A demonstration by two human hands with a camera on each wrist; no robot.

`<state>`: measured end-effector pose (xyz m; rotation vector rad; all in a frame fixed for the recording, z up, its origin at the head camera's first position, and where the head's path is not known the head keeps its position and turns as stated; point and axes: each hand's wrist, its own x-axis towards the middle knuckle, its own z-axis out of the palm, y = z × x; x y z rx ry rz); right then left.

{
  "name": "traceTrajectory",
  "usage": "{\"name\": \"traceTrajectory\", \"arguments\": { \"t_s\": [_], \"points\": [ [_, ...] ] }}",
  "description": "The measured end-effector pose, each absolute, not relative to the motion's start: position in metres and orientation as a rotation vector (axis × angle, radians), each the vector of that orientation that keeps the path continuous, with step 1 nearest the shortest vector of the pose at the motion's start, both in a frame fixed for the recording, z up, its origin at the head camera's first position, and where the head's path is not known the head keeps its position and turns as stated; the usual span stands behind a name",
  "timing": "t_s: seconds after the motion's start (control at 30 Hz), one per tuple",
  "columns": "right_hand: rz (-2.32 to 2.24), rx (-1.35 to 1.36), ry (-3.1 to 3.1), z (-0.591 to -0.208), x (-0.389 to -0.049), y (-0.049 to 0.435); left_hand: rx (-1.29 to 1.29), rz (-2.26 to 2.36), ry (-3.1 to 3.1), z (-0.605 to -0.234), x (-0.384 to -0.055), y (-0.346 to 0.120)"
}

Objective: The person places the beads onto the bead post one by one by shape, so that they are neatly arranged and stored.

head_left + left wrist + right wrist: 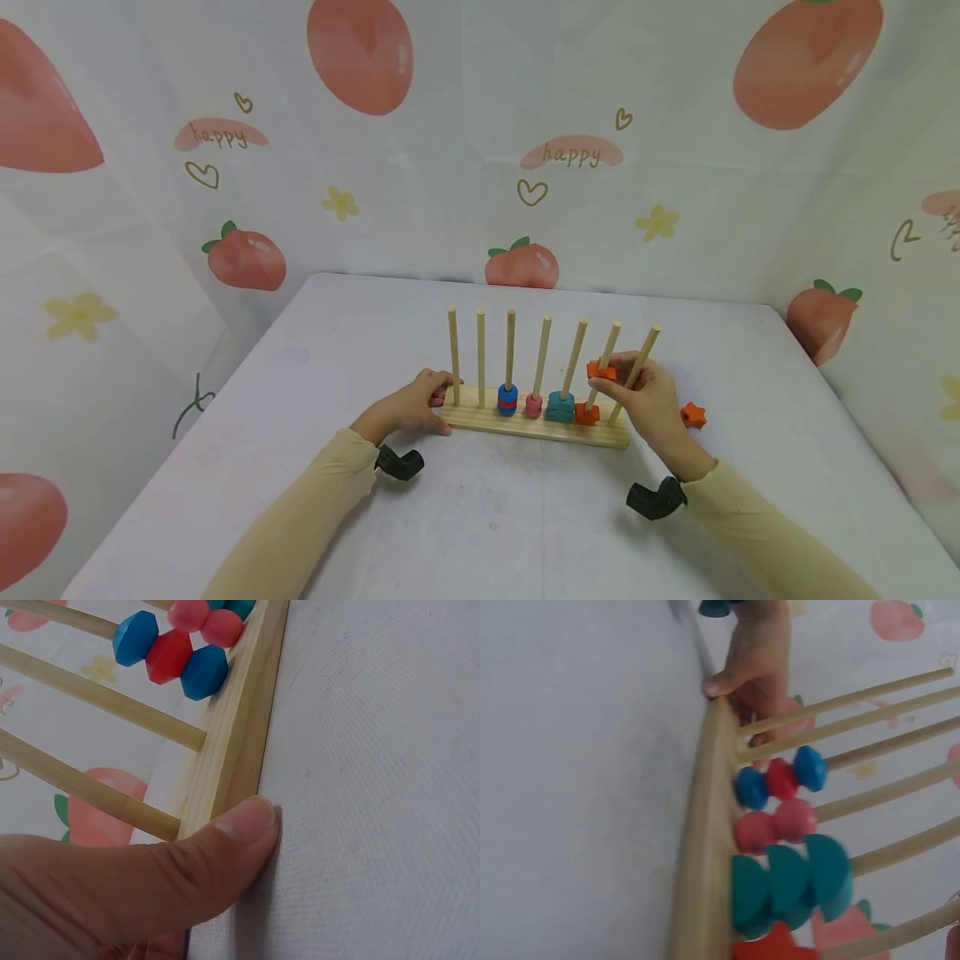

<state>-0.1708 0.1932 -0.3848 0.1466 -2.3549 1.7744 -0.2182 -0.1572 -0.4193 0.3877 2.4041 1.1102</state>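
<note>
A wooden base (498, 422) carries a row of several upright pegs. My left hand (411, 403) grips its left end, with the thumb (244, 825) along the front edge and the other fingers behind. At the second peg from the right, my right hand (651, 404) pinches an orange star bead (602, 371) partway up the peg. Another orange bead (587, 414) sits at that peg's foot. Blue and red beads (781, 778), pink beads (776, 826) and teal half-round beads (789, 886) are stacked on neighbouring pegs. Only a sliver of the right hand shows in the right wrist view.
A loose orange star bead (693, 415) lies on the white table (480, 517), just right of my right hand. The two leftmost pegs (453, 354) hold no beads. A fruit-printed cloth (450, 167) hangs behind the table and along its sides.
</note>
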Motion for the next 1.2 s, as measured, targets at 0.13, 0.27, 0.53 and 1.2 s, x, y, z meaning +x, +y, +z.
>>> {"name": "traceTrajectory", "arguments": {
  "t_s": [0.13,0.27,0.53,1.2],
  "points": [
    [1.812,0.137,-2.39,-0.398,-0.172,0.194,0.39,1.117,2.401,-0.419,-0.218,-0.158],
    [1.786,0.131,-2.432,-0.41,-0.172,0.195,0.388,1.125,2.397,-0.419,-0.218,-0.158],
    [1.741,0.119,-2.494,-0.429,-0.173,0.197,0.386,1.129,2.395,-0.421,-0.219,-0.158],
    [1.882,0.142,-2.446,-0.437,-0.176,0.197,0.375,1.133,2.401,-0.421,-0.219,-0.157]
  ]
}}
